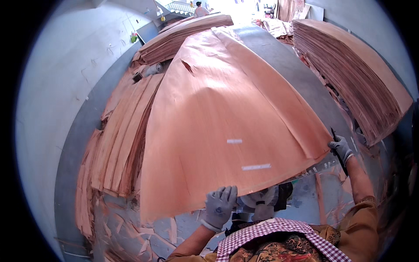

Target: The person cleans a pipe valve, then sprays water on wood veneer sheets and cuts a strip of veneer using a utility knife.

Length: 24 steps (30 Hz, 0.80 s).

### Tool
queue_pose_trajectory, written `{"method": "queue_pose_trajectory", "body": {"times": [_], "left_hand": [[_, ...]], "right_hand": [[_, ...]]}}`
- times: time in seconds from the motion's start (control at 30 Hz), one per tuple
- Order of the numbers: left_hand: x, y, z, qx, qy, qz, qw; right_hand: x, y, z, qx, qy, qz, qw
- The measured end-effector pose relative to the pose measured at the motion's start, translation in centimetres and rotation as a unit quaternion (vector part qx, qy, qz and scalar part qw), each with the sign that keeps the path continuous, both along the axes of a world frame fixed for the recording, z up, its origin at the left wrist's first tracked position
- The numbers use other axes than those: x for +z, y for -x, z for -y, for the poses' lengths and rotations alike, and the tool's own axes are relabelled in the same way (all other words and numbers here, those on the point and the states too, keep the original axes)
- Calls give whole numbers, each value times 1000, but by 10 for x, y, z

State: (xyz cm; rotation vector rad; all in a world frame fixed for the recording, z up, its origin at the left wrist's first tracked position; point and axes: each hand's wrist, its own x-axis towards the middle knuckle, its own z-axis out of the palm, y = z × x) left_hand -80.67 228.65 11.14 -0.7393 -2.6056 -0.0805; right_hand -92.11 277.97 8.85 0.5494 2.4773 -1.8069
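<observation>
A large, thin, reddish wood veneer sheet spreads away from me, with its surface bulging in the middle. Two short white tape strips cross it near the front, and a small dark tear shows near its far left side. My left hand, in a grey glove, is closed over the sheet's near edge. At the right front corner my right hand, gloved too, grips the edge. It also holds a thin black tool, whose exact kind I cannot make out.
Under the sheet is a grey tabletop. Stacked veneer rises on the right; another stack stands at the far left. Loose sheets hang at the left. Veneer scraps litter the floor. A person is far back.
</observation>
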Motion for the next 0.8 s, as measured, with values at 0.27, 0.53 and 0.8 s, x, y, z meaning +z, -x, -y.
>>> {"method": "queue_pose_trajectory", "body": {"times": [0.27, 0.53, 0.8], "left_hand": [[-68, -47, 8, 28, -54, 69, 996], [-58, -47, 19, 50, -49, 64, 996], [-44, 84, 23, 143, -48, -44, 988]], "right_hand": [[-35, -115, -28, -99, -87, -41, 990], [-82, -129, -30, -121, -37, -13, 992], [-48, 38, -10, -83, -24, -28, 996]]}}
